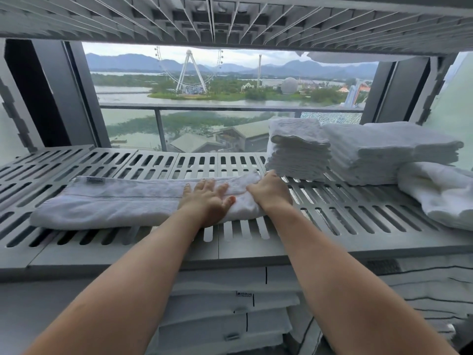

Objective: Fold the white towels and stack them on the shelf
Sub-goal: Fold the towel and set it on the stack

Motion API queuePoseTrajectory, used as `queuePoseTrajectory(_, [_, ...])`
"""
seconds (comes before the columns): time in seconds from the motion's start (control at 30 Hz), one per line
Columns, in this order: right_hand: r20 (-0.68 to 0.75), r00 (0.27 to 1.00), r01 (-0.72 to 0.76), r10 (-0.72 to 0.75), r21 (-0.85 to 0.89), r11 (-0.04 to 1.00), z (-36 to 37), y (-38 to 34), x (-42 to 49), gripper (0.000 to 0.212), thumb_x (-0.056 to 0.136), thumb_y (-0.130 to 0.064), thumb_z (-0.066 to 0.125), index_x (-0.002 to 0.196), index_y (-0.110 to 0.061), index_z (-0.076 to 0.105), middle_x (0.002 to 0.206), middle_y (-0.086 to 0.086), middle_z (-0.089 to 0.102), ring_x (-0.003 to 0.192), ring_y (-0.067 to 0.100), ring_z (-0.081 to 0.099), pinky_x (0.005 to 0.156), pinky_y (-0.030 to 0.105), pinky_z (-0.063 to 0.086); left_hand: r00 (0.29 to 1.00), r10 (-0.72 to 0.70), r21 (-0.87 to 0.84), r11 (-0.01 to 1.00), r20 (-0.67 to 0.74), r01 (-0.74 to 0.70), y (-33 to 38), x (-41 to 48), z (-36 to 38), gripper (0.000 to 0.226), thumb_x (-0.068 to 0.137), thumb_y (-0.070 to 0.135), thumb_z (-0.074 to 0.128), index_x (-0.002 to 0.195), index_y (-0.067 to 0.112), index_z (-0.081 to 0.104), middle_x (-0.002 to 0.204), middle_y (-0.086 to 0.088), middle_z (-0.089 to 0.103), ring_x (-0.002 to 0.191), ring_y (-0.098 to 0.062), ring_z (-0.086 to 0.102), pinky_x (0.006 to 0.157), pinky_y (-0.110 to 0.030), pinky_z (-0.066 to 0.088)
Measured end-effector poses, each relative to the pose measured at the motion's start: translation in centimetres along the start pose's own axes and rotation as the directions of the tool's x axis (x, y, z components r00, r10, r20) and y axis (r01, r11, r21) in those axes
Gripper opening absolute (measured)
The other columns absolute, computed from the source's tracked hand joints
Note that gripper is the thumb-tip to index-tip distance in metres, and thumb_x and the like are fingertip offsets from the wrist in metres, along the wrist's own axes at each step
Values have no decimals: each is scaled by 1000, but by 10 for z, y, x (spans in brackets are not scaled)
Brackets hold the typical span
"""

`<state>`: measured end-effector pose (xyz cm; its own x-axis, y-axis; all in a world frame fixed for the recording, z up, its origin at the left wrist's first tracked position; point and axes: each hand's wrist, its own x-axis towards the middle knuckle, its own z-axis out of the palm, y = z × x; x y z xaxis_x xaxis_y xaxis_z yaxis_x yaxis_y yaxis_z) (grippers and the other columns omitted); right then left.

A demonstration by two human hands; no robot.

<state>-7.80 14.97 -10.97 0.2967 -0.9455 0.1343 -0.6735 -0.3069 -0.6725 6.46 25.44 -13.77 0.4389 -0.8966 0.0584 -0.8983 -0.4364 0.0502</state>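
A white towel [110, 203], folded into a long strip, lies across the grey slotted shelf [332, 213]. My left hand [208, 201] presses flat on the strip near its right end, fingers straight. My right hand [270, 192] grips the towel's right end, fingers curled over the edge and hidden behind it. Two stacks of folded white towels stand at the back right: a narrow stack [298, 149] and a wider stack [389, 152].
A loose, unfolded white towel [440, 193] lies at the shelf's right edge. Another shelf [230, 19] hangs close overhead. Folded linens [225, 316] fill the shelf below. A window and balcony rail lie behind the shelf.
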Motion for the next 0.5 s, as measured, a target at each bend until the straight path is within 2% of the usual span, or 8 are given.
queuePoseTrajectory(0.1, [-120, 991, -34, 65, 243, 969, -2, -1, -7, 59, 83, -40, 71, 128, -10, 49, 122, 10, 65, 110, 29, 62, 86, 31, 46, 1000, -14, 15, 1000, -6, 14, 0, 2, 1, 70, 94, 71, 8, 157, 41, 8, 169, -4, -3, 154, -28, -11, 119, -63, -5])
queuePoseTrajectory(0.2, [-202, 973, -9, 112, 448, 894, 5, -5, -20, 63, 79, -44, 76, 130, -14, 52, 124, 6, 65, 111, 23, 62, 84, 26, 42, 1000, -26, 1, 1000, 6, 26, 1, 3, 0, 70, 93, 71, 8, 157, 42, 9, 169, -4, -4, 154, -29, -12, 119, -64, -7])
queuePoseTrajectory(0.3, [-166, 962, -52, 216, 666, 744, 14, -10, -30, 62, 74, -48, 80, 123, -19, 56, 115, 3, 66, 100, 18, 64, 85, 29, 51, 999, -42, -28, 999, 18, 43, 0, 2, -2, 69, 94, 68, 9, 158, 41, 10, 169, -3, -3, 155, -28, -8, 119, -63, -4])
queuePoseTrajectory(0.4, [-49, 931, -136, 361, 872, 470, 22, -11, -37, 59, 69, -50, 84, 113, -20, 60, 105, -1, 67, 92, 16, 67, 84, 33, 58, 999, -50, -45, 998, 18, 51, 1, 2, -3, 69, 95, 67, 9, 158, 40, 11, 169, -3, -1, 155, -27, -5, 120, -62, -3])
queuePoseTrajectory(0.43, [-19, 927, -155, 376, 891, 426, 25, -11, -39, 59, 68, -51, 84, 111, -17, 62, 103, -1, 68, 91, 16, 68, 85, 34, 58, 999, -49, -49, 998, 16, 49, 1, 1, -3, 69, 95, 68, 9, 158, 40, 11, 169, -3, 0, 155, -27, -4, 120, -62, -2])
queuePoseTrajectory(0.5, [-16, 936, -165, 352, 863, 478, 33, -12, -42, 58, 67, -49, 85, 108, -13, 68, 99, 1, 72, 87, 17, 70, 84, 34, 59, 999, -47, -54, 997, 13, 47, 1, 0, -4, 70, 94, 69, 11, 158, 40, 13, 169, -3, 1, 155, -26, -3, 120, -62, -2])
